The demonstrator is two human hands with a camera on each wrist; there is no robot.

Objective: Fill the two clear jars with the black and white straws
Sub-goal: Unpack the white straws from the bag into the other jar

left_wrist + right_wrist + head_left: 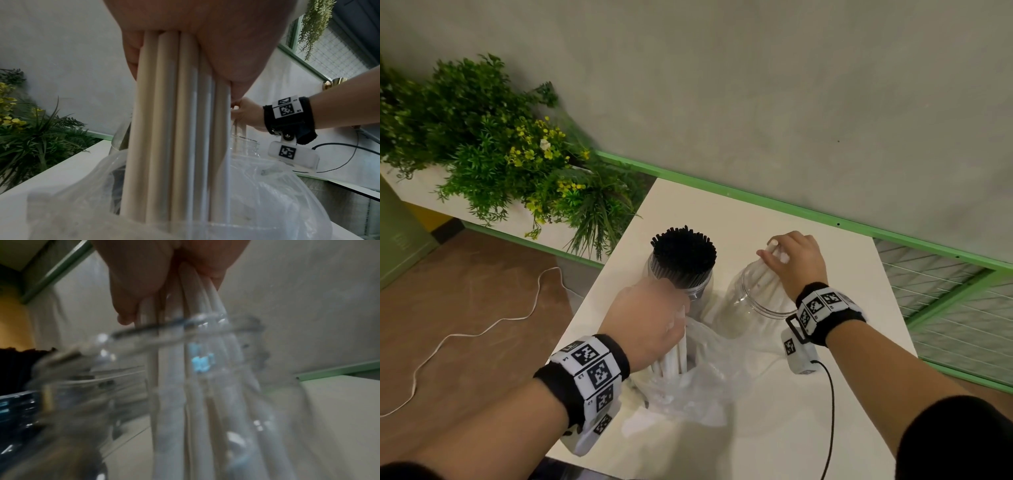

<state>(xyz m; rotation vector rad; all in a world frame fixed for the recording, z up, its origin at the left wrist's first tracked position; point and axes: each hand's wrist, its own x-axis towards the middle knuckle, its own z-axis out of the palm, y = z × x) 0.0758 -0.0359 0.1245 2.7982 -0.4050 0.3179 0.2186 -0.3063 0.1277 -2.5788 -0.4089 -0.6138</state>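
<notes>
Two clear jars stand on the white table (774, 428). The left jar (698, 287) is packed with black straws (683, 250). My right hand (791, 260) grips several white straws (195, 386) with their lower ends inside the right jar (750, 308). My left hand (654, 318) grips a bundle of white straws (176, 129), upright, their lower ends down in a clear plastic bag (698, 380) in front of the jars. In the left wrist view the right hand (246, 113) shows above the jar rim (244, 141).
A planter of green plants with yellow flowers (493, 147) stands left of the table. A grey wall with a green rail (756, 198) runs behind. A black cable (830, 411) trails from my right wrist. A white cord (482, 332) lies on the brown floor.
</notes>
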